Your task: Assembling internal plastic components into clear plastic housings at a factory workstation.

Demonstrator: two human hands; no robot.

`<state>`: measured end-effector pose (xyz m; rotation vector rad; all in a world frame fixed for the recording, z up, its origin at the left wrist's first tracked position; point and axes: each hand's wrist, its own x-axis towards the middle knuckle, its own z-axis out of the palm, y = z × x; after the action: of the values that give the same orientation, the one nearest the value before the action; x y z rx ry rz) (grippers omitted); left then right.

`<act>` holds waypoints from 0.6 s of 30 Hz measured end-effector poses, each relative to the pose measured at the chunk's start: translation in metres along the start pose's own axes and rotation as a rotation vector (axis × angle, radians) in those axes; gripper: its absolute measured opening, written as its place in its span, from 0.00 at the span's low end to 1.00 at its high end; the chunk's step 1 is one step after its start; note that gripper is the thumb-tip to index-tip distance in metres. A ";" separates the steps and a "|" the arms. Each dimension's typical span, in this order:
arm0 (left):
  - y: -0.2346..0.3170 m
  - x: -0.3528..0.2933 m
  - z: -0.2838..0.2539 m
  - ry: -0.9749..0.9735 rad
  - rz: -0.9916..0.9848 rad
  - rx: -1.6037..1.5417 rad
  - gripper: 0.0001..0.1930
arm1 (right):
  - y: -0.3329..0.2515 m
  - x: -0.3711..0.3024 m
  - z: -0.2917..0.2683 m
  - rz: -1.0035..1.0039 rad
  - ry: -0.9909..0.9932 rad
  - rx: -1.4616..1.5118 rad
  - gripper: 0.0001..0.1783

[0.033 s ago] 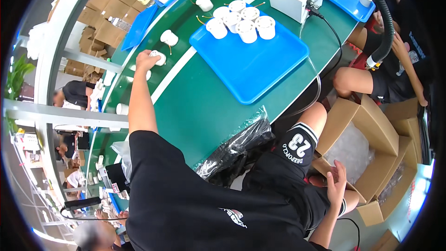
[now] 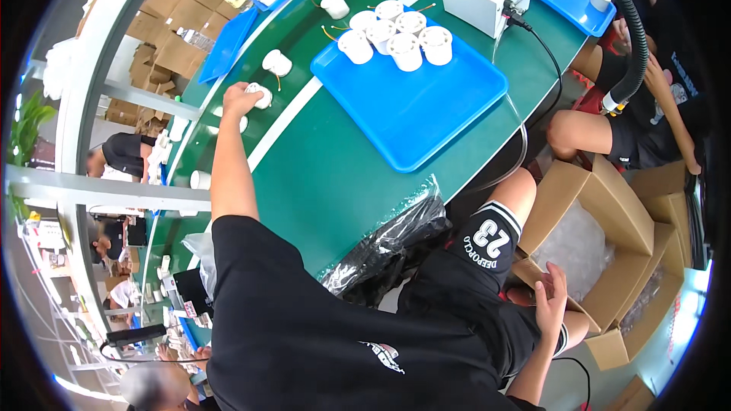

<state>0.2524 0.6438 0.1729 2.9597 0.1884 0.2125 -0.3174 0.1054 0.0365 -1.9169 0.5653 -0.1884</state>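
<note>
Hands apart, left hand clasping a white cup-shaped part, detailed end upward, axis tilt unclear, right hand loosely bent.

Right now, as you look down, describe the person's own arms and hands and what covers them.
The left hand and right hand are both bare, with no glove, watch or bracelet showing. The left sleeve is short, loose and plain black, part of a black shirt. The right forearm is bare where it shows.
</note>
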 end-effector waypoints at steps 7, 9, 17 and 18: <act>0.013 0.009 -0.024 0.133 0.143 0.185 0.36 | -0.015 0.017 0.013 0.041 -0.115 -0.045 0.24; 0.028 0.006 -0.027 0.199 0.146 0.132 0.29 | -0.006 0.014 0.011 0.040 -0.111 -0.044 0.24; 0.250 -0.125 -0.015 0.092 0.789 -0.202 0.22 | -0.001 0.023 0.009 0.086 -0.104 -0.063 0.22; 0.269 -0.132 -0.002 0.086 0.794 -0.144 0.24 | 0.004 0.020 0.005 0.048 -0.083 -0.104 0.22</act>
<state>0.1532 0.3628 0.2046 2.7136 -0.9556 0.4211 -0.2989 0.0987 0.0278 -1.9999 0.5746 -0.0494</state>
